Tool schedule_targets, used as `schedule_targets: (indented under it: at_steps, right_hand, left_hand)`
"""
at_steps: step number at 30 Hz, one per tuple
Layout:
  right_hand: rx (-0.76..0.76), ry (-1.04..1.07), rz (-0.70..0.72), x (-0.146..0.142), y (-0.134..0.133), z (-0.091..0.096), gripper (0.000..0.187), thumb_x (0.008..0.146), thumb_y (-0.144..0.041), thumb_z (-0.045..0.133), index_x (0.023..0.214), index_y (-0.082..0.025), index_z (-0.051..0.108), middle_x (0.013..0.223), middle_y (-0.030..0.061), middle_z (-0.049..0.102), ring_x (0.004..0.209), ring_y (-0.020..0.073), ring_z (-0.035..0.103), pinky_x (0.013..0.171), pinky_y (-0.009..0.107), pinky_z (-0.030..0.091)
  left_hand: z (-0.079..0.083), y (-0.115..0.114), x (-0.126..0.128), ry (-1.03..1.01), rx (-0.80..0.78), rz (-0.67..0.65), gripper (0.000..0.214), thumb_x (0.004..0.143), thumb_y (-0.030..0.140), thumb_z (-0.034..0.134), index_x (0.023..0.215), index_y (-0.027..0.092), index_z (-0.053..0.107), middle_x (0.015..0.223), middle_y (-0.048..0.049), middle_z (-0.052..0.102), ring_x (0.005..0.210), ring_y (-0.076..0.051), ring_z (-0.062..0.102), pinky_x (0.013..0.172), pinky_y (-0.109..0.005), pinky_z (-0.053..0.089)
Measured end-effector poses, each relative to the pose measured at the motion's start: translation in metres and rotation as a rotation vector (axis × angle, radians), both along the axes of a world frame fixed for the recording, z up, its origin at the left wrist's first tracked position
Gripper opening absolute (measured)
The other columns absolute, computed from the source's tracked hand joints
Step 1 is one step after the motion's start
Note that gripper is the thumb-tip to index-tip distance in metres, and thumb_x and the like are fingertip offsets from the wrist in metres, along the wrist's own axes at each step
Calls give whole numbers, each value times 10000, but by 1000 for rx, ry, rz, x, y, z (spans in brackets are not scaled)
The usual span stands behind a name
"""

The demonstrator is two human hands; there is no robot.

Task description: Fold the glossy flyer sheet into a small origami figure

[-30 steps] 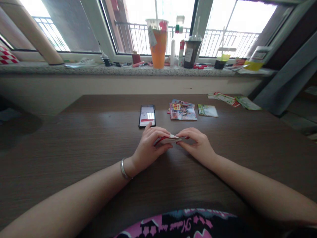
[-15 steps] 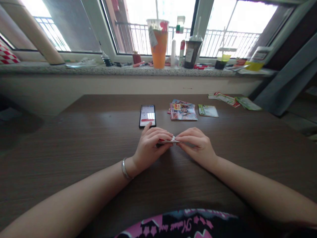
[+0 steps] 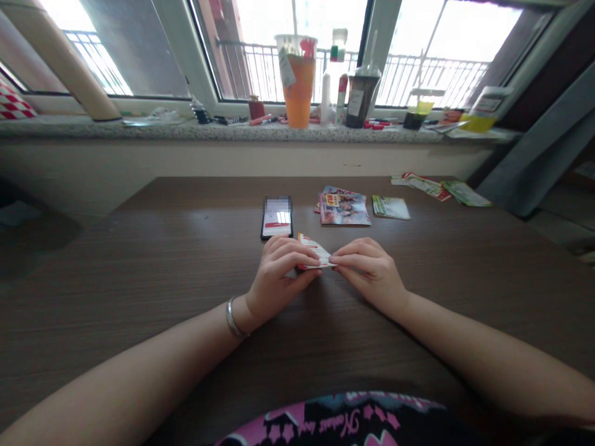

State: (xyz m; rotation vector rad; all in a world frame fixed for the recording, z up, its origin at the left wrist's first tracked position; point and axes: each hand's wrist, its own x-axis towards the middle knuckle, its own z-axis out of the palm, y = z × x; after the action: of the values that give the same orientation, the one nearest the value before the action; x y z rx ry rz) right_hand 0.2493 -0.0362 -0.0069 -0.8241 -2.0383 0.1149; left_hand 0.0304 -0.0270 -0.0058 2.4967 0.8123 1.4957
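Observation:
A small white paper piece with red print and an orange-red edge [image 3: 318,251] is held just above the table between my two hands. My left hand [image 3: 283,266] pinches its left side, thumb below and fingers on top, and covers part of it. At the paper's right corner, the thumb and fingertips of my right hand [image 3: 369,266] are closed. The paper looks folded or bent, its far flap tilted up. Just beyond my left hand lies a phone [image 3: 277,220] with its screen lit.
Colourful printed packets [image 3: 346,209] lie past my hands, beside a green and white card [image 3: 391,208]. More red and green packets [image 3: 427,187] are at the table's far right. On the windowsill [image 3: 232,132] stand a tall orange drink cup [image 3: 298,87], a dark drink cup [image 3: 361,99] and bottles.
The paper's far flap has risen and more of its printed face shows. My left hand has shifted slightly left, its index finger lowered. My right hand has hardly moved.

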Motion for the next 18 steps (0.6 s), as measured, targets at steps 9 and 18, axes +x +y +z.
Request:
schedule_targets:
  at_steps: [9,18]
  right_hand:
    - [54,47,23,-2,-2,6,85,853,-226,658,908,-266,709,882,14,725,833,168,640,795,358,499]
    - [81,26,57,1,-1,10,107,846,-203,659,908,-278,702,897,1,737,896,183,638,830,383,514]
  left_hand:
    - [0,0,1,-4,-2,-31,67,821,225,707,859,233,652,877,-2,730,830,-163,643,832,-370,476]
    - [3,-3,1,-9,-46,-58,62,830,212,695,873,226,652,878,-9,736,850,-161,672,929,-407,464]
